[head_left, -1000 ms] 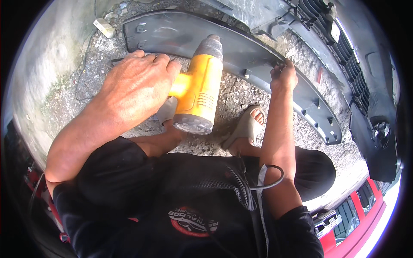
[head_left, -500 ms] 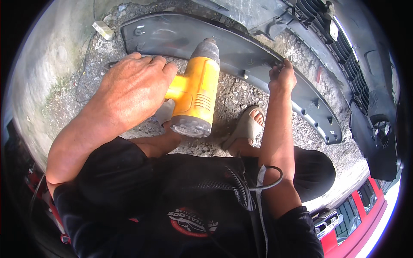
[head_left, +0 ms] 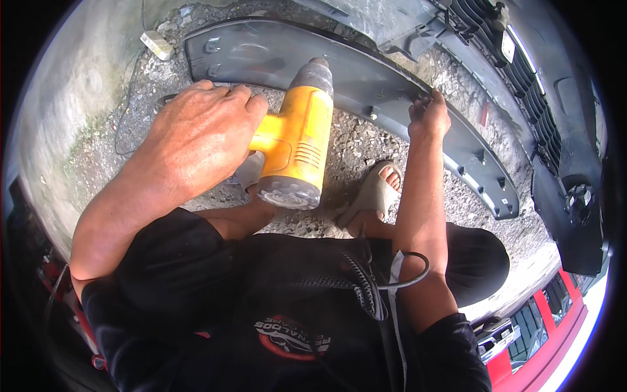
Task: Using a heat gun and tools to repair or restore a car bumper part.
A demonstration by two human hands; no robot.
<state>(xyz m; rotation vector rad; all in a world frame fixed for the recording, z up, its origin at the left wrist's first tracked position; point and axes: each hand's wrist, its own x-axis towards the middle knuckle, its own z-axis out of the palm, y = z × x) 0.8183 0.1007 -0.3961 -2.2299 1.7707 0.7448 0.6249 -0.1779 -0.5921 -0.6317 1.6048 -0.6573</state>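
Note:
My left hand (head_left: 199, 137) is closed round the handle of a yellow heat gun (head_left: 302, 134). The gun's grey, dusty nozzle faces away from me over a long, curved dark-grey plastic car trim panel (head_left: 255, 53). Its round back end is towards me. Along the panel run small clips and tabs. My right hand (head_left: 428, 117) grips the panel's edge right of the middle, fingers curled over it; some fingertips are hidden. The gap between nozzle and panel is hard to judge from this angle.
Rough concrete and gravel (head_left: 366, 140) lie beneath, with my sandalled foot (head_left: 372, 196) below the panel. A white block (head_left: 157, 46) sits by a thin cord at upper left. A large dark bumper with a slatted grille (head_left: 532, 98) stands along the right. A red car part (head_left: 545, 320) shows lower right.

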